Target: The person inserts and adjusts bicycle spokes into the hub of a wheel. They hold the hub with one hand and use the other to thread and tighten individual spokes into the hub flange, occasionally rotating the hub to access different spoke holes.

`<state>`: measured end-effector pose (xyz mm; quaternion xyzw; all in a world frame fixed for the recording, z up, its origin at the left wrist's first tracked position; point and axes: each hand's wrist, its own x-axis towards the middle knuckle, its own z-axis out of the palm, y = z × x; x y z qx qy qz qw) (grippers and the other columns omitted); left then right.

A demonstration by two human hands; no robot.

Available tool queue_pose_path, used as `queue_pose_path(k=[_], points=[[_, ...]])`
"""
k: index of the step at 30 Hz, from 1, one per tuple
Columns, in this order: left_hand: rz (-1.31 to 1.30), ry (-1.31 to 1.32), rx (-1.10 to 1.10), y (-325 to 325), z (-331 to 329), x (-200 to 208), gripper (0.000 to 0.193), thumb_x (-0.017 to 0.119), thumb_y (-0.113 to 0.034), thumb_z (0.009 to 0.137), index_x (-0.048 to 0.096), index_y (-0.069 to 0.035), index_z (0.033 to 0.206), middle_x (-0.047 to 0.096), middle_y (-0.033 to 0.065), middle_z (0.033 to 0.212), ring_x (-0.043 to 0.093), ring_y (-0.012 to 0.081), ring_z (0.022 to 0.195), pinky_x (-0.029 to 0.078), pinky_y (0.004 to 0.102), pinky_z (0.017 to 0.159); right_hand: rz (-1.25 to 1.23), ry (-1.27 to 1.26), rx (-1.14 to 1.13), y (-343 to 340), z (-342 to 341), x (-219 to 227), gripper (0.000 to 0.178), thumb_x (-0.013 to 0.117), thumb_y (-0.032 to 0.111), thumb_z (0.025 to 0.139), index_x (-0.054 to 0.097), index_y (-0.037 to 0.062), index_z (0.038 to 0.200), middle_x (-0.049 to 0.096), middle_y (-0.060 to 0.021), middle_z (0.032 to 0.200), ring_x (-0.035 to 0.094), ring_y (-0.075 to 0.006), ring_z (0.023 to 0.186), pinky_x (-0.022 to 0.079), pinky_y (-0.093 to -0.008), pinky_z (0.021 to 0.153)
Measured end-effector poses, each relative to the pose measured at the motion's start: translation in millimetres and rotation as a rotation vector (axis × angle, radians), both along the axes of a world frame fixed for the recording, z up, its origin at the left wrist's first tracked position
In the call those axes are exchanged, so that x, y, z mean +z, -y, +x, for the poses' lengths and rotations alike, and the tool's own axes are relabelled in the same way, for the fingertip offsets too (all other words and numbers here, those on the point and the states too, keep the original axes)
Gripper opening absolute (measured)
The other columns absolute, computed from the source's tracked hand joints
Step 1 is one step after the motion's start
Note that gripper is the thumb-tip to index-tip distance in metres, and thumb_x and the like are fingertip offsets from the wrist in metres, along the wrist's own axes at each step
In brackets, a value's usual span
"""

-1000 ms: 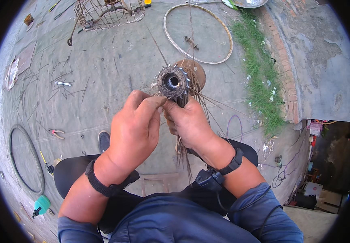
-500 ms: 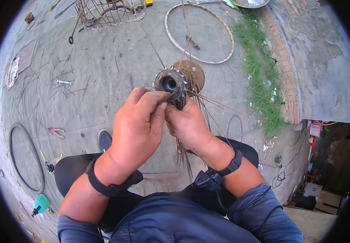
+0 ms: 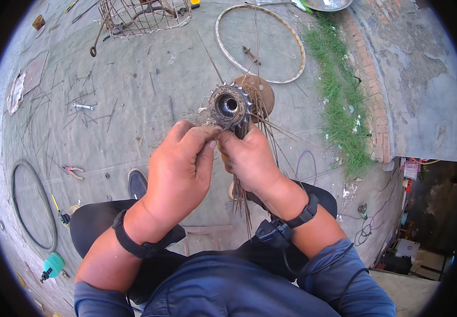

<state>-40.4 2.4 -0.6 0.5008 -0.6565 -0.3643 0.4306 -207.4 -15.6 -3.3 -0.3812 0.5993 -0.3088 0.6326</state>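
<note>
Right hand [image 3: 250,159]: grasping spokes [image 3: 263,108] beside sprocket [image 3: 221,112] | left hand [image 3: 182,158]: at sprocket's near edge, grip unclear | advisable: spokes held steady, skin clear of teeth [image 3: 249,100]

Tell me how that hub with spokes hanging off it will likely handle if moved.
The hub is probably heavy for its size, since it looks like thick, grimy metal. Its thin spokes may swing and snag, as they splay several ways. The round disc could encourage rolling, though the spokes would likely hinder it.
</note>
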Motion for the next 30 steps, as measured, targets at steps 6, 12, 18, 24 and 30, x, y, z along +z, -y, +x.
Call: queue_pose_path(k=[6, 12, 18, 24, 30], points=[[-0.017, 0.017, 0.002, 6.2, 1.3, 1.0, 0.021, 0.069, 0.001, 0.097, 0.072, -0.005, 0.116, 0.067, 0.0157, 0.102, 0.07, 0.038, 0.087, 0.057, 0.0436, 0.073, -0.084, 0.018, -0.011, -6.3, 5.9, -5.2, 0.016, 0.065, 0.012, 0.106, 0.07, -0.0003, 0.115, 0.07, -0.0002, 0.095, 0.06, -0.0091, 0.089, 0.053, -0.0328, 0.079], [-0.001, 0.091, -0.003, 3.1, 10.0, -2.4, 0.021, 0.07, 0.001, 0.096, 0.073, -0.005, 0.115, 0.067, 0.0156, 0.102, 0.071, 0.0376, 0.084, 0.057, 0.0437, 0.071, 0.063, 0.099, -0.012, 0.8, -3.1, 5.1, 0.016, 0.067, 0.025, 0.11, 0.06, 0.0137, 0.1, 0.051, 0.0071, 0.073, 0.041, -0.0026, 0.054, 0.031, -0.023, 0.046], [-0.118, 0.161, 0.012, 9.7, 16.9, -4.7, 0.022, 0.071, 0.002, 0.093, 0.074, -0.006, 0.113, 0.067, 0.0144, 0.1, 0.071, 0.0358, 0.083, 0.057, 0.0432, 0.068, 0.178, 0.241, -0.048, 0.0, -6.2, 10.0, 0.017, 0.068, 0.026, 0.109, 0.061, 0.0146, 0.099, 0.05, 0.0074, 0.074, 0.041, -0.0029, 0.055, 0.032, -0.0228, 0.047], [-0.181, 0.221, 0.027, 13.6, 21.3, -5.8, 0.025, 0.072, 0.003, 0.09, 0.075, -0.009, 0.112, 0.066, 0.0121, 0.099, 0.071, 0.0341, 0.08, 0.057, 0.0426, 0.065, 0.182, 0.242, -0.032, 0.4, -7.3, 11.9, 0.018, 0.069, 0.026, 0.109, 0.061, 0.0142, 0.098, 0.049, 0.007, 0.073, 0.041, -0.0035, 0.056, 0.032, -0.0233, 0.047], [-0.241, 0.243, 0.025, 14.5, 16.3, -2.6, 0.026, 0.073, 0.003, 0.088, 0.075, -0.01, 0.111, 0.066, 0.0108, 0.098, 0.071, 0.0329, 0.08, 0.057, 0.0421, 0.064, 0.163, 0.188, -0.036, 0.6, -2.3, 15.5, 0.017, 0.069, 0.025, 0.109, 0.06, 0.0141, 0.099, 0.049, 0.007, 0.073, 0.041, -0.0041, 0.056, 0.032, -0.0244, 0.047]])
